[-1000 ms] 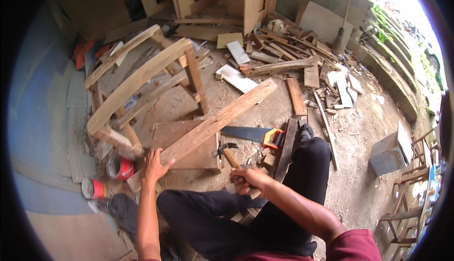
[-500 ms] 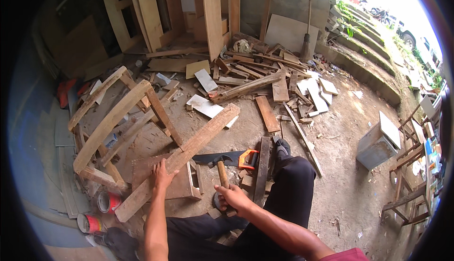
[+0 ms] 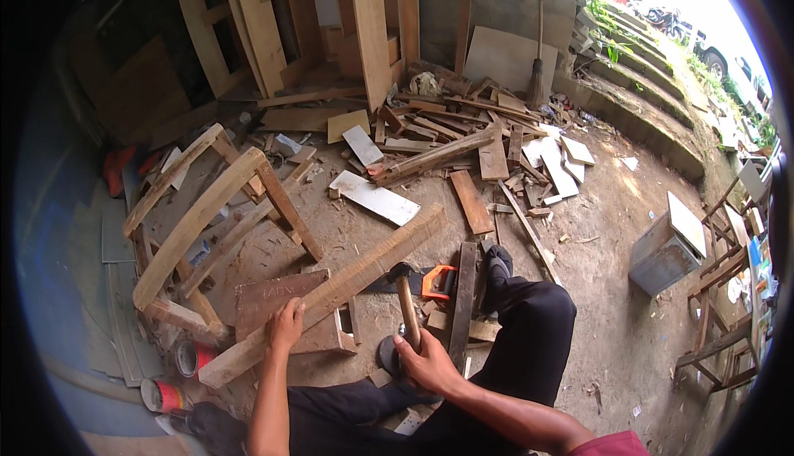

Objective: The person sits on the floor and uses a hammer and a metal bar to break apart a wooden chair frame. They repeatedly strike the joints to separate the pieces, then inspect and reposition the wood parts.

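A long wooden plank (image 3: 364,270) lies slantwise across a low brown wooden box (image 3: 255,300), its far end pointing away to the right. My left hand (image 3: 285,325) is closed around the plank's edge near its closer end. In my right hand (image 3: 426,362) is a hammer (image 3: 408,303), gripped by its wooden handle. The hammer's dark head is up, close beside the plank. Partly hidden behind the plank and hammer, a handsaw (image 3: 438,282) with an orange and black handle lies on the ground.
A curved wooden frame (image 3: 198,229) stands at left, with red cans (image 3: 160,396) nearer me. Scrap wood (image 3: 447,146) is heaped ahead. By my knee lies a dark board (image 3: 463,299). A grey box (image 3: 664,253) and wooden racks (image 3: 719,336) stand at right.
The plank has swung, its far end moving right and nearer me. My right hand and the hammer have shifted slightly right. My left hand has closed more tightly on the plank.
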`<control>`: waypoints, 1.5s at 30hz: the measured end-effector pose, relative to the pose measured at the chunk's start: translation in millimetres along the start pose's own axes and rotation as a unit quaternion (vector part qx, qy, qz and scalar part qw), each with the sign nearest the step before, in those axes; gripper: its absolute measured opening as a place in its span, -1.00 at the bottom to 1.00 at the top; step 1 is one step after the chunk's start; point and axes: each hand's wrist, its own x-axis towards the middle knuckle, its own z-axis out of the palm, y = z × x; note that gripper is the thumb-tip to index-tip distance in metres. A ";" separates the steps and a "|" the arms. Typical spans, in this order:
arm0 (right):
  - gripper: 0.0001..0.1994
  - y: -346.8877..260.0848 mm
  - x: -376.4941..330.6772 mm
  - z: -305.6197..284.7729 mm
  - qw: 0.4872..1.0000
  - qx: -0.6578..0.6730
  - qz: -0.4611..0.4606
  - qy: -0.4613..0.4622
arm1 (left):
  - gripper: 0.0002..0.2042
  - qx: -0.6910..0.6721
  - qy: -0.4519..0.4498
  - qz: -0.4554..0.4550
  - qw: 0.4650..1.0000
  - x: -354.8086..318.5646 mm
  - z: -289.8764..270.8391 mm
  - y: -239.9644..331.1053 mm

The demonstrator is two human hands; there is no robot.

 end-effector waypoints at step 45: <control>-0.53 15.3 41.8 -31.1 0.974 0.192 -0.022 0.117 | -0.12 0.159 0.080 0.142 0.974 -4.5 58.2 3.3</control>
